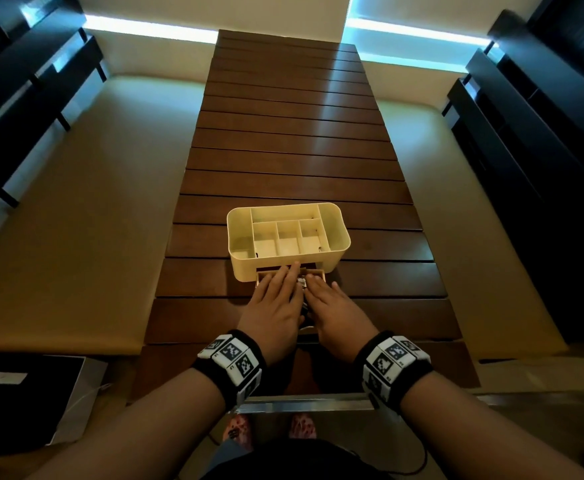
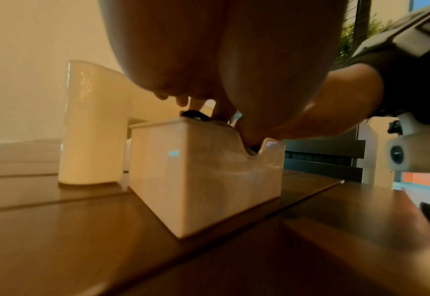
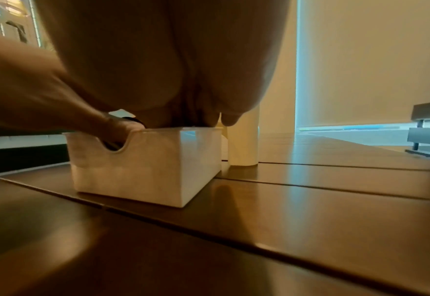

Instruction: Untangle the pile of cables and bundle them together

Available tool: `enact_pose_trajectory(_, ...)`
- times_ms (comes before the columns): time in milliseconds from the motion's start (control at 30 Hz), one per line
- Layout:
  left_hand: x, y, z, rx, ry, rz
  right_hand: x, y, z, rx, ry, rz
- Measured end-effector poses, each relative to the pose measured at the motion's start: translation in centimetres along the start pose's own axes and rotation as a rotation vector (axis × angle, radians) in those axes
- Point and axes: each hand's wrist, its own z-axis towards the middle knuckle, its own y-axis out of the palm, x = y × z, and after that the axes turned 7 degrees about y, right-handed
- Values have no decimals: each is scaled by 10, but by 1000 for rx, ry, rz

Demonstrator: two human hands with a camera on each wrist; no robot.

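Note:
A cream drawer point(image 1: 319, 272) stands pulled out toward me from the front of a cream compartmented organizer point(image 1: 339, 237) on the slatted wooden table point(image 1: 290, 150). Dark cables point(image 1: 301, 282) lie in the drawer and are mostly hidden under my hands. My left hand point(image 1: 278, 287) lies flat over the drawer's left half, fingers straight. My right hand point(image 1: 322, 291) covers the right half the same way. In the left wrist view fingertips touch a black cable point(image 2: 194, 115) at the rim of the drawer point(image 2: 203, 172). In the right wrist view my left thumb point(image 3: 117, 128) dips into the notch of the drawer point(image 3: 143, 166).
The organizer's top compartments hold nothing I can see. Pale cushioned benches point(image 1: 86, 202) run along both sides of the table, with dark shelving point(image 1: 532, 140) beyond. A dark flat box point(image 1: 24, 393) sits on the floor at lower left.

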Motion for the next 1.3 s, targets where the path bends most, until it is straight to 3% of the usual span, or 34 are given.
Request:
enact_pose_trajectory(133,-11,-6,8,-65,61,-60,6,-9,8,-51,-74,-76)
enact_pose_trajectory(267,-15,-1,5,4,97,-134,5,-16,4,-83,-72,-46)
enact_pose_trajectory(467,-17,7,4,47,82,-181,5,1,-10,443,-169,128)
enact_pose_trajectory(800,-14,14,-1,95,29,-168,2,10,-5,387,-157,154)
enact_pose_trajectory(1000,-13,16,3,113,22,-92,10,-7,-9,191,-160,122)
enact_pose_trajectory(1100,-12,19,4,157,2,-74,16,-29,-2,373,-115,238)
enact_pose_trajectory(1200,-12,21,4,177,8,-63,18,-50,15,572,-55,146)
enact_pose_trajectory(1300,-11,22,3,173,0,-52,13,-67,36,464,34,12)
